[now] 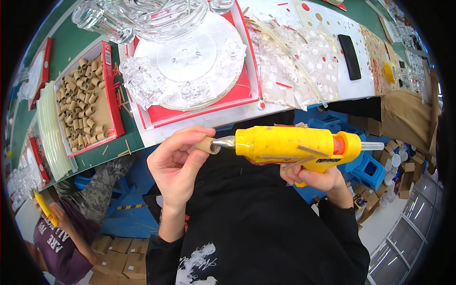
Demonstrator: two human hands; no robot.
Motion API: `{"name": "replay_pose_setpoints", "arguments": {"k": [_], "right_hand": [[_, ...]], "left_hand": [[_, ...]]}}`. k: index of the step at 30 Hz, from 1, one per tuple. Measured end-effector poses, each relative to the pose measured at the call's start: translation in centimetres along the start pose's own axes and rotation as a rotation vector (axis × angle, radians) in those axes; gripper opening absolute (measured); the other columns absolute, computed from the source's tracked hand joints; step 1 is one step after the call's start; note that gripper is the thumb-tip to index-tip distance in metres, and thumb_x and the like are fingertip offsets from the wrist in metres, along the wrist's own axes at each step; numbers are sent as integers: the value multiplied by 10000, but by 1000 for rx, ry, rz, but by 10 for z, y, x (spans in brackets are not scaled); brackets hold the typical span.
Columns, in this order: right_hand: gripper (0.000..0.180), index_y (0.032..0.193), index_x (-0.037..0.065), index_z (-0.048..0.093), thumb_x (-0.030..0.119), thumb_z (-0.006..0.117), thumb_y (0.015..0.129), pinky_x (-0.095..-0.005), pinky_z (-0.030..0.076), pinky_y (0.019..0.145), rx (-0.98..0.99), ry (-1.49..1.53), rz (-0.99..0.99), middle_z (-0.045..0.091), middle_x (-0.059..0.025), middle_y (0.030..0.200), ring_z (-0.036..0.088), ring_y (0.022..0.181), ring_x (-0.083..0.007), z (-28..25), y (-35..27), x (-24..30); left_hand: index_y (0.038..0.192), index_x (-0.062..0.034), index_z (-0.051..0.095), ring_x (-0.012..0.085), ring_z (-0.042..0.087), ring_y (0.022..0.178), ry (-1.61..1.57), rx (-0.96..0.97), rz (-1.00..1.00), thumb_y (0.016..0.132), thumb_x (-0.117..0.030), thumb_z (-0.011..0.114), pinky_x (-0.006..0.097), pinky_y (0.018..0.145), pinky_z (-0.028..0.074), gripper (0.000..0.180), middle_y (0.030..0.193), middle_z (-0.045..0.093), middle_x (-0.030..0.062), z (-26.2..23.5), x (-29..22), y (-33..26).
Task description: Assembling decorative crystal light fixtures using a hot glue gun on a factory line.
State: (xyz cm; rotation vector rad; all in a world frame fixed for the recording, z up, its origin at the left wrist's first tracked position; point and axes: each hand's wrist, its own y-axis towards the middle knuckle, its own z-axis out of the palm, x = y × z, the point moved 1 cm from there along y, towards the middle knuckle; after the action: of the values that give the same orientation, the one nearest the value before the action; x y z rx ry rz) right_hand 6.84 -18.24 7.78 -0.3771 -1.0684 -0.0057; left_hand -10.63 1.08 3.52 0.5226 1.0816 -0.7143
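Observation:
Between the thumb and fingers of my left hand (175,166) is a short brown cardboard tube (207,146), its open end turned right. My right hand (316,178) grips the handle of a yellow hot glue gun (285,143), held level above my lap. The metal nozzle (225,142) meets the tube's open end; whether it touches the wall I cannot tell. A clear glue stick (372,146) pokes out of the gun's back. Thin brown strips cling to the gun's body. My right fingers are partly hidden beneath the gun.
A red-edged box (116,95) of cardboard tubes stands at left beside long translucent glue sticks (51,128). Ahead, clear glassware (156,19) sits on a round white disc (190,61) in a red tray. A black phone (349,57) lies farther right. Another person (71,237) holds a yellow tool at left.

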Motion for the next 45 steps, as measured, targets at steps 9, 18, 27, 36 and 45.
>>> {"name": "replay_pose_setpoints", "arguments": {"k": [9,18,27,36,45], "right_hand": [[231,982,12,557,137,578,790,-319,487,581,26,-61,-20,558,-58,709,536,561,-159,-4,-7,-5],[537,1193,-9,511,447,505,909,-310,535,719,-496,-201,-152,639,-180,988,649,922,-247,-65,29,4],[326,922,-42,633,276,562,933,-222,478,595,-931,-1336,88,666,-85,802,644,729,-122,-110,41,42],[255,1131,-4,523,84,562,895,-274,519,702,-210,259,-26,633,-124,1027,626,869,-151,-4,41,-36],[246,1020,70,512,235,637,887,-239,441,614,-84,743,-67,539,-55,886,522,762,-123,-15,35,-61]], "left_hand": [[1070,60,572,217,641,958,-21,-16,1,823,101,628,289,832,530,256,1102,615,221,-3,3,-2],[1099,63,557,235,657,978,42,-102,-151,848,92,608,293,824,541,258,1089,632,190,7,8,2],[1043,56,562,211,641,1003,33,-50,-213,842,102,609,270,821,534,212,1091,606,147,22,24,0],[979,40,580,129,576,890,14,68,-160,749,122,689,270,812,500,268,1104,525,111,55,36,10],[1058,57,550,163,536,959,123,199,-190,768,53,680,283,835,452,318,1152,509,135,54,38,16]]}}
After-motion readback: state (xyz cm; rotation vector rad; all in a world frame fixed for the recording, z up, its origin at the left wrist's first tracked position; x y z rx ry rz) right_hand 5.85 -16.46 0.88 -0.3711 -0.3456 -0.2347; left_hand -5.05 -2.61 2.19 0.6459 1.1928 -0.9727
